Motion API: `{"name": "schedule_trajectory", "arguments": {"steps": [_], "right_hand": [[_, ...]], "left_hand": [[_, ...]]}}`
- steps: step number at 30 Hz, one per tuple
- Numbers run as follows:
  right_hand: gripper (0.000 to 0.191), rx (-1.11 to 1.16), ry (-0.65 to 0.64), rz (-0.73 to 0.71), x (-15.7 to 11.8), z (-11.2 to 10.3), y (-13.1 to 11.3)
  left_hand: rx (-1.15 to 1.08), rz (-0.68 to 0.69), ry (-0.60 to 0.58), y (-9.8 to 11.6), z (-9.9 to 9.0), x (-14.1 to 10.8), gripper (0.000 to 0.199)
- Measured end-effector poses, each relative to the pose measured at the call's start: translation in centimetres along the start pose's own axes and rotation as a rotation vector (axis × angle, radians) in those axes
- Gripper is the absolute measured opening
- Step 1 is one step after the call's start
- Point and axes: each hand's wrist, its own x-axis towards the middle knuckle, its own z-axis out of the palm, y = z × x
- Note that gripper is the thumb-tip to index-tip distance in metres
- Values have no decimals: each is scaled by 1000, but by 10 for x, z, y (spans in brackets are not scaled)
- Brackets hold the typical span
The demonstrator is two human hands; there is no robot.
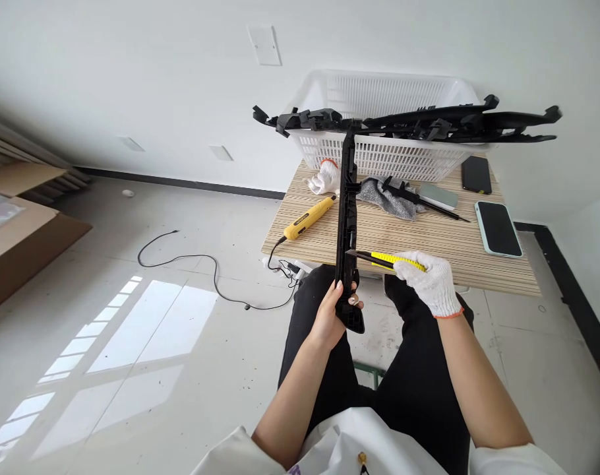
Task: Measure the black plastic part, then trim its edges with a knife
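Note:
My bare left hand (332, 313) is wrapped round the lower end of a long black plastic part (348, 218), which stands lengthwise in front of me. In my right hand (429, 282), covered by a white knit glove with an orange cuff, is a yellow and black utility knife (391, 260). The knife's blade tip touches or nearly touches the right side of the black part, above my left hand. The part's upper end overlaps other black parts (428, 124) lying across a white basket (403, 158).
On the striped table (478, 264) are a yellow corded tool (310, 218), a white glove (324, 178), a grey cloth (391, 203), a black caliper-like tool (403, 191) and two phones (498, 228). A cable (215, 270) trails over the floor; cardboard (33, 244) stands left.

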Motion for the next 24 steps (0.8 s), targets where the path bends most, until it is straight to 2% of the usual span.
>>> {"name": "schedule_trajectory", "arguments": {"steps": [4,7,10,13,16,20,23,24], "right_hand": [[37,38,4,49,2,4,-6],[32,126,57,120,6,3,-10],[27,213,-14,175,9,0,-13],[25,305,-5,218,12,-4,-16],[26,295,-60,241,17,-5,-17],[29,385,85,240,27,-6,-15],[35,412,62,265,35,-10,-15],[37,430,94,256,37,-12,-15]], "left_hand": [[177,-67,-19,-1,3,-3,26],[293,-34,-7,-4,5,-5,27],[385,15,13,-7,4,-4,28],[448,43,25,-10,4,-2,30],[481,70,37,-11,4,-1,30],[499,87,50,-13,3,0,31],[511,102,43,-14,2,1,30],[516,108,38,-14,1,1,30]]}}
